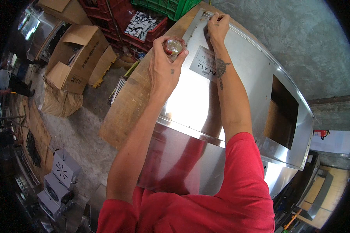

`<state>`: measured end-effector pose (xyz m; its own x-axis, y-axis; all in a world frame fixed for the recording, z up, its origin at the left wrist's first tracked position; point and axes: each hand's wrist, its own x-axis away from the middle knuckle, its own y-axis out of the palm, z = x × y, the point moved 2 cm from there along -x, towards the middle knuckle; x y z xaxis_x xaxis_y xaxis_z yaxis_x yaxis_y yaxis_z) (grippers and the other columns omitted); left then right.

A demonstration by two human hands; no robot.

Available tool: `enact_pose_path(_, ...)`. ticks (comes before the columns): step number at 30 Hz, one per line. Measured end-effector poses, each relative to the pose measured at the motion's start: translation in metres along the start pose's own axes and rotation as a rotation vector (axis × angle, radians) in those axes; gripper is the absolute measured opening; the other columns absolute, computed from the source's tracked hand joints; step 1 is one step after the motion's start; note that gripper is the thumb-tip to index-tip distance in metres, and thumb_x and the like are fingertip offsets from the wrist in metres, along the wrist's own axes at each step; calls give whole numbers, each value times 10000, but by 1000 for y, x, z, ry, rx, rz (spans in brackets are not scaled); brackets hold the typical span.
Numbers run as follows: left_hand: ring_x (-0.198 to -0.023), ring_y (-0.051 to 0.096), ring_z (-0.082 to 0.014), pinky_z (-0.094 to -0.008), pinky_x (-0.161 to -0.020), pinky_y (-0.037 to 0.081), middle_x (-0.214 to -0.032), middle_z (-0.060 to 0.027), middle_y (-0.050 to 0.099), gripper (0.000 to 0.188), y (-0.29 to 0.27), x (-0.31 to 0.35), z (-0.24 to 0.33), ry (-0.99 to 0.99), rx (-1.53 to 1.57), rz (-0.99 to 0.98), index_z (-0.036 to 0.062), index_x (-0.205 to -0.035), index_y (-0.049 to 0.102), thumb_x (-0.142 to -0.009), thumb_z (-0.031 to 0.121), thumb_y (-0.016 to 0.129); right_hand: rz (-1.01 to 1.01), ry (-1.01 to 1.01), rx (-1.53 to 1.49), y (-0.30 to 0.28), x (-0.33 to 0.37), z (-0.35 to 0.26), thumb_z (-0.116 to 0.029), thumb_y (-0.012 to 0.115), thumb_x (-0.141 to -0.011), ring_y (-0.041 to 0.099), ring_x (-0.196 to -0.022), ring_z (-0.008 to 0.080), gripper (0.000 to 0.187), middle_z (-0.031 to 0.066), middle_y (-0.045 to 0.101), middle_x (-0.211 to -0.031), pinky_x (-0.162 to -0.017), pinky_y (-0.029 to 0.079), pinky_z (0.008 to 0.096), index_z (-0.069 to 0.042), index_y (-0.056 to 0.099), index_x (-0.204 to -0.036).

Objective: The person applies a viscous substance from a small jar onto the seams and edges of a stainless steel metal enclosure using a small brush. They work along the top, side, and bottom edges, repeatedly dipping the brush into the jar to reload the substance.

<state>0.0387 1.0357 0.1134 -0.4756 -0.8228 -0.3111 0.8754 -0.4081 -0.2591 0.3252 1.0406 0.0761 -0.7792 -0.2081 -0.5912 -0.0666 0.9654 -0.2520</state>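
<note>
Left hand (165, 66) is clenched around a small clear jar (173, 46); right hand (217, 26) pinches something tiny at the far edge of the metal panel (237, 93) beneath both hands. Risk: a tilted jar spills onto the panel; the thin edge may cut fingertips.

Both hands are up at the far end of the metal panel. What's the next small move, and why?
Probably bring the left hand with its small clear container closer to the right hand, whose fingertips pinch at the metal panel edge, apart from it.
</note>
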Motion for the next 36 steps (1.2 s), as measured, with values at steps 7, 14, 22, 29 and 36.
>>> enact_pose_path(7, -1154, 678, -304, -427, -1025, 527, -1250, -211, 671, 595, 0, 0, 1, -8, 11, -5, -1, -1366, 530, -923, 221, 859, 1, 0, -13, -2, 2, -5, -211, 617, -1043, 693, -864, 507, 274, 316, 698, -916, -802, 530, 543, 49, 536, -1010)
enact_pose_path(14, -1173, 677, -315, -433, -1032, 526, -1269, -219, 667, 604, 0, 0, 1, -21, 12, -15, 4, -1374, 528, -924, 234, 858, -9, -36, 8, -2, 0, 0, -209, 616, -1042, 698, -875, 516, 278, 322, 702, -923, -809, 537, 540, 57, 536, -1026)
enact_pose_path(22, -1195, 669, -331, -450, -1038, 523, -1281, -218, 663, 626, -3, 0, 6, -51, 8, -30, 7, -1382, 526, -921, 267, 860, -24, -18, 9, -3, 1, -2, -225, 611, -1039, 712, -919, 509, 290, 318, 711, -943, -825, 545, 534, 55, 538, -1039)
enact_pose_path(29, -1163, 681, -318, -441, -1022, 530, -1267, -218, 669, 617, -1, 0, 3, -27, 32, -17, 4, -1380, 526, -923, 249, 859, -22, -17, 8, -1, 0, 0, -232, 607, -1043, 706, -892, 511, 295, 323, 704, -922, -810, 537, 545, 55, 538, -1028)
enact_pose_path(36, -1157, 684, -316, -437, -1017, 532, -1259, -213, 674, 606, -2, 1, 5, -20, 3, -10, 4, -1372, 530, -924, 249, 857, -8, -21, 7, -3, 1, -3, -233, 605, -1047, 695, -873, 526, 298, 328, 695, -905, -801, 531, 554, 55, 535, -1022)
